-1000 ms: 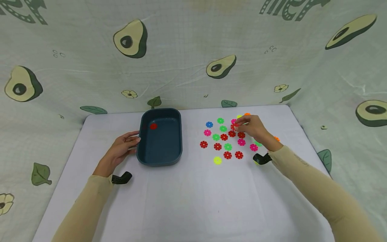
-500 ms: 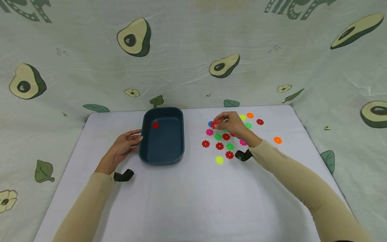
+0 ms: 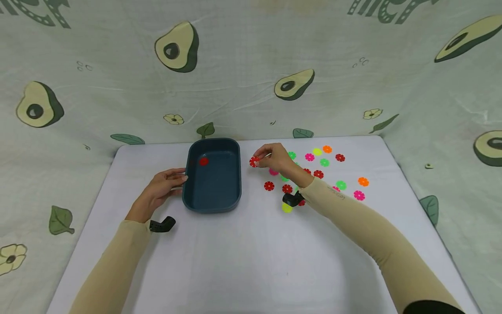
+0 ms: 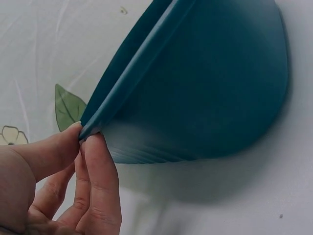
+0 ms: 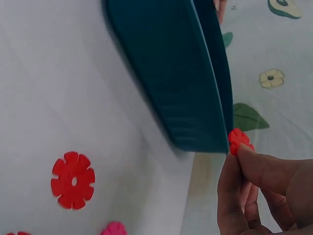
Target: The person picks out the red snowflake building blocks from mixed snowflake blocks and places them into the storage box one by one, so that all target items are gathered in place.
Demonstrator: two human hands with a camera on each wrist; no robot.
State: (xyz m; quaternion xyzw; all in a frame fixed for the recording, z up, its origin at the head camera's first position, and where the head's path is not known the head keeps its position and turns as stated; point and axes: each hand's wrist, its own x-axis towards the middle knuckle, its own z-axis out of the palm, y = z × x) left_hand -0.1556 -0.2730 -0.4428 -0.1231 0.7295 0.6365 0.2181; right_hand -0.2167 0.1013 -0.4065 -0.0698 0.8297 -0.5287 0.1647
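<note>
A dark blue rectangular tray [image 3: 211, 192] stands on the white-covered table, left of centre. My left hand [image 3: 161, 188] pinches its left rim between thumb and fingers, which the left wrist view shows closely. Inside the tray, toward the back, lies one red notched disc [image 3: 204, 161]. Just right of the tray, my right hand [image 3: 277, 159] pinches another red notched disc [image 3: 253, 162] between thumb and fingertips. In the right wrist view that held disc [image 5: 238, 139] overlaps the tray's rim.
Several notched plastic discs lie scattered on the right, among them an orange disc [image 3: 363, 181], a pink disc [image 3: 359, 195] and a green disc [image 3: 324, 162]. The right forearm hides some. A cloth with printed avocados [image 3: 177, 47] hangs behind the white table [image 3: 235, 261].
My right hand has moved left from the scattered discs toward the tray, carrying a red notched disc. The left hand keeps its hold on the tray's rim.
</note>
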